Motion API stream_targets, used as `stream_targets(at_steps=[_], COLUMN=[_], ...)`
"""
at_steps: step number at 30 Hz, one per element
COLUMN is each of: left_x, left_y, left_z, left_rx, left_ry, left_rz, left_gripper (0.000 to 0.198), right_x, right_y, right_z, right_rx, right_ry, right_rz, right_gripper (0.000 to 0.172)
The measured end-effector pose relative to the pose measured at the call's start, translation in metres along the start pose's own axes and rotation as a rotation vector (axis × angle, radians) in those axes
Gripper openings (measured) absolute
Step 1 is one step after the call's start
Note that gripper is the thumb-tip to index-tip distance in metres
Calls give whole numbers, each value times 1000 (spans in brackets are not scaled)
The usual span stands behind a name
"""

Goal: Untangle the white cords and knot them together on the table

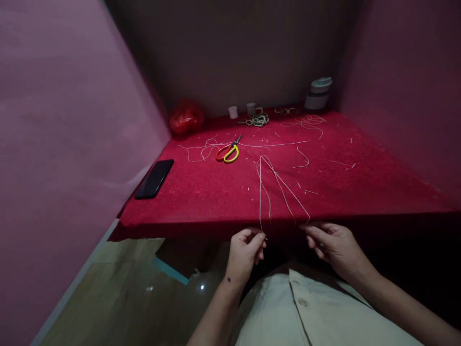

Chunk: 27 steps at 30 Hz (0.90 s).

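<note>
My left hand (245,251) sits just below the near edge of the desk (201,197), fingers curled and thumb and forefinger pinched shut on the ends of a thin pale cord (260,192). My right hand (332,244) is beside it, fingertips pinched on the cord's other strands, the remaining fingers loosely spread. From both hands the cord runs up over the red cloth and meets in a narrow loop near the middle of the desk. Further out to the left lies a black phone (154,179). Beyond the loop are yellow-and-orange scissors (228,152), resting by a long loose string (273,143). At the back stand a red bag (186,117), two small white cups (233,112), a coil of cord (258,118) and a white container (318,93).
</note>
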<state>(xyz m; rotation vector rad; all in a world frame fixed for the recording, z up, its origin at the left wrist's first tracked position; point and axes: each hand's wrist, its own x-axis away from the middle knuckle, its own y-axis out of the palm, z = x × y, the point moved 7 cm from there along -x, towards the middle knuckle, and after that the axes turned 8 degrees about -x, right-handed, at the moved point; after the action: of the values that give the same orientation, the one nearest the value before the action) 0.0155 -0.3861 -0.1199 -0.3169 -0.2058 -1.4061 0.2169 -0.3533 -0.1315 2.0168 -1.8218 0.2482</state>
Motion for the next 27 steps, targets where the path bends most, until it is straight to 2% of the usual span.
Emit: stream_targets(at_steps=[14,17,19,22,27], left_x=[2,2,-2,-14,-30], left_y=[2,5,9,17,19], left_z=[-2,-4,-11,-29,-50], left_rx=[29,42,31,-42,-119], left_ry=[55,63,34,-24,-2], left_rz=[1,-25,-51,-70,-16], left_gripper=[24,25,31,38,19], right_x=[-2,-5,-11,-22,-30], right_y=[-2,-2,-1,0,0], right_z=[0,6,13,22,25], right_rx=[-25,36,114,195,222], right_ry=[-49,-75,-97,-150,-197], right_rz=[3,-9,-17,11,21], right_gripper=[38,46,52,46,35])
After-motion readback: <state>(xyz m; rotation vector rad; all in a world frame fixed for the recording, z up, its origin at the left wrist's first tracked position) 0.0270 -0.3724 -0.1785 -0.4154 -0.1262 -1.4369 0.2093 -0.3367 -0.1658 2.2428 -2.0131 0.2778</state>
